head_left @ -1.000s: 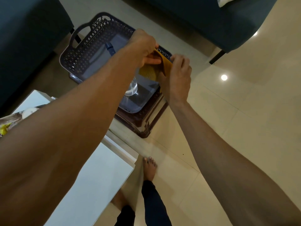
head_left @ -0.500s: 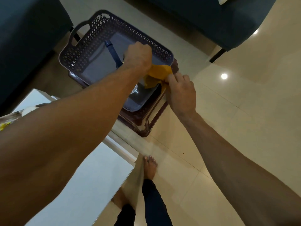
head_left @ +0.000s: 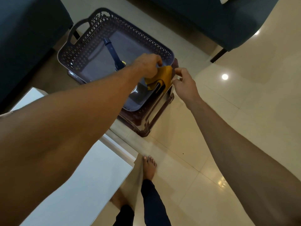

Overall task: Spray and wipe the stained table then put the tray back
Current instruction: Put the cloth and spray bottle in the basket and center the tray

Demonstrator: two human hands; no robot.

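A yellow cloth (head_left: 163, 75) hangs over the near right rim of a grey lattice basket (head_left: 91, 46). My left hand (head_left: 148, 64) grips the cloth's top from above the basket. My right hand (head_left: 183, 82) hovers just right of the cloth's edge with loosely curled fingers and holds nothing. In the basket lies a spray bottle with a dark blue head (head_left: 112, 53); its clear body (head_left: 136, 91) shows below my left forearm. The white table (head_left: 91, 176) fills the lower left, partly hidden by my left arm.
The basket rests on a brown plastic stool (head_left: 146, 123) on the beige tiled floor (head_left: 236, 111). Dark teal sofas stand at the far left (head_left: 24, 38) and top right (head_left: 211, 18). My bare foot (head_left: 149, 167) is beside the table's corner.
Both hands came down and toward me, bringing the cloth to the basket's near rim. My right hand let go of the cloth and drew slightly right.
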